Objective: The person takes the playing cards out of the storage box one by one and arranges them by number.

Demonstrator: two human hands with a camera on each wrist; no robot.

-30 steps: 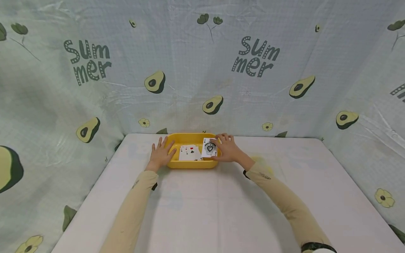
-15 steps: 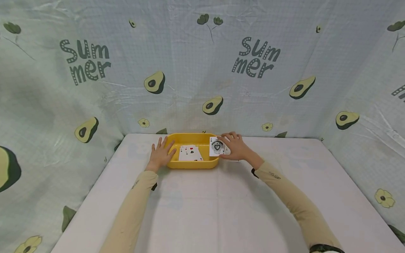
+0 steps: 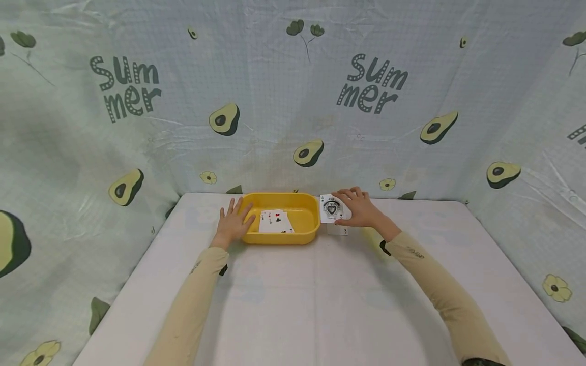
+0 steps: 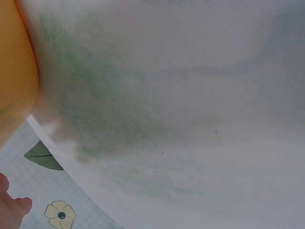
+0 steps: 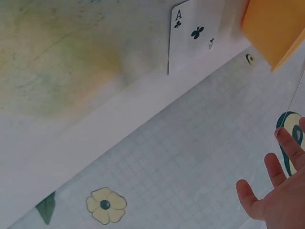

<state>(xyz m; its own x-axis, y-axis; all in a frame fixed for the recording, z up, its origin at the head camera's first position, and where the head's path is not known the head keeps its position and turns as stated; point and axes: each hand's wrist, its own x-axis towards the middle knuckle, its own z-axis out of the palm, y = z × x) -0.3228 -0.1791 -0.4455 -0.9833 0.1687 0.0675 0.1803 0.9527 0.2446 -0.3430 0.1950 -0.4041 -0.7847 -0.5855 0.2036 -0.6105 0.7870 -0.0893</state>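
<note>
the white table lies nearest. farther on, the left hand rests flat against the yellow tray, fingers straight, likely steadying it (a few cards lie inside). just right of the tray, the right hand pinches an ace of spades above an ace of clubs lying face up on the table.

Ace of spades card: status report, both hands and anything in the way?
Right hand holds the ace of spades card above the table, right of the yellow tray. Left hand rests on the tray's left rim. Ace of clubs lies below.
</note>
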